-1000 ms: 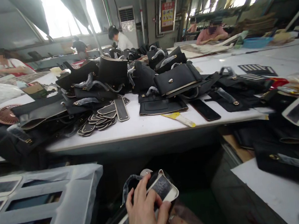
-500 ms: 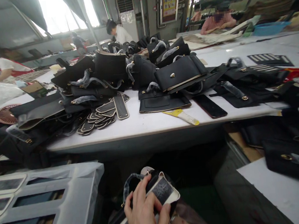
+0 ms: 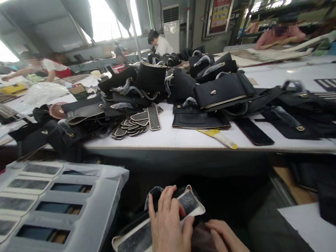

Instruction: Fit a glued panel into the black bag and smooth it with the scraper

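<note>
Low in the middle of the head view, a black handbag [image 3: 133, 243] lies tilted across my lap. Its long dark panel with a pale border faces up, and a plastic-wrapped handle [image 3: 154, 191] sticks out behind. My left hand [image 3: 169, 227] grips across the panel, fingers over the far edge and thumb on the near side. To its right is my right hand [image 3: 228, 239], fingers bent and pressed together beside the bag's corner, over brown cloth [image 3: 203, 243]. Whatever it pinches there is hidden from me.
At left, a plastic-covered rack [image 3: 85, 225] carries several pale-edged panels beside cut-out slots. Across the white table [image 3: 157, 141] lie heaped black bags [image 3: 224, 89], stacked dark strips [image 3: 135, 123], a phone [image 3: 253, 131] and a yellow-and-white tool [image 3: 218, 137]. Several people work farther back.
My view has swung left, showing more of the rack. My right hand, mostly hidden by the bag before, now shows to its right. The left hand still holds the bag.
</note>
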{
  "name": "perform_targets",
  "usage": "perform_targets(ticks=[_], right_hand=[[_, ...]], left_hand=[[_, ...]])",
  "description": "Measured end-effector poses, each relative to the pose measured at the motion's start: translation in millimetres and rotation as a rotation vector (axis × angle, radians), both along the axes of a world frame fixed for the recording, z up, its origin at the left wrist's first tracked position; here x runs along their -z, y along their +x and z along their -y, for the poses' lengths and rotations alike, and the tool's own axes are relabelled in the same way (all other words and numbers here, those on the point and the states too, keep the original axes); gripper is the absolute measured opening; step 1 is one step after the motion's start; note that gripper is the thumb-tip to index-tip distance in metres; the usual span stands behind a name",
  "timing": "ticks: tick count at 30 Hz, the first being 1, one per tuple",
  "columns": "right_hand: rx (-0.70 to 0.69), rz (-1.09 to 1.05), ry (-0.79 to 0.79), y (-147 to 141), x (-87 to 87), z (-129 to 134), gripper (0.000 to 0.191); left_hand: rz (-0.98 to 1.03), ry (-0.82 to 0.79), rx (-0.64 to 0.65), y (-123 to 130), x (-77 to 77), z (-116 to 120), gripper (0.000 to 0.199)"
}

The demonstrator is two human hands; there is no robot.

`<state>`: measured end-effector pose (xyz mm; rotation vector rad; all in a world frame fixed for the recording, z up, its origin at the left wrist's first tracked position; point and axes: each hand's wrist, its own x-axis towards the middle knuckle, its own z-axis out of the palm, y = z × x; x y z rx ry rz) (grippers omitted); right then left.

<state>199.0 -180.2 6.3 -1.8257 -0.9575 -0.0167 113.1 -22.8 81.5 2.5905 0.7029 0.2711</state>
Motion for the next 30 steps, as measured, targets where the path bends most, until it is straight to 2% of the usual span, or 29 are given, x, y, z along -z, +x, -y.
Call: perform_targets(ticks=[2,4,7,9,13,17,23,30], right_hand=[[-0.118,0.385,0.009,8,-7.9,10,0.024],[-0.154,0.618,0.002,11,-14.7,10,0.034],[-0.158,0.777,-0.043,9,-19.5,-2,0.043],[-0.137,0.841,-0.078,4,-19.4,-11,0.042],[-0.094,0.907,-0.107,-8,-14.6,-19,0.032],[-0.063,0.881,-0.068,-18,-4.6,-22,0.038],[-0.118,0.903,-0.087,-34,9.9,-27,0.036],[-0.117,0.819,-0.051,-60,6.7,-40,0.036]], left_hand=[[0.031,-0.024,-0.036,-2,-1.1,2,0.009],[0.079,-0.073,-0.064,-4,-2.1,4,0.009],[0.157,-0.146,-0.106,-8,-4.6,5,0.009],[0.188,-0.171,-0.129,-12,-6.9,5,0.01],[0.249,-0.13,-0.173,-21,-8.2,9,0.011],[0.327,-0.007,-0.243,-33,-1.3,15,0.011],[0.336,0.058,-0.3,-57,8.1,16,0.015],[0.361,0.093,-0.328,-81,11.4,10,0.012]])
